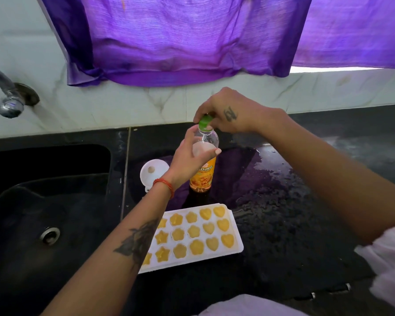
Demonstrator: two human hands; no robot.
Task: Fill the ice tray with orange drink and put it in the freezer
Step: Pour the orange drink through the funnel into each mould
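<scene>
I judge filling done: ice tray [214,254] sits full on worktop [294,224] before bottle [203,172], left hand [192,156] gripping it, right hand [224,112] pinching cap [205,121]; next, carry tray level to freezer.

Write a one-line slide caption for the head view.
Left hand steadies the orange drink bottle while right hand grips its green cap, behind the filled ice tray.

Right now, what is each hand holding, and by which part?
The left hand grips the bottle around its clear upper body; the right hand pinches its green cap.
</scene>
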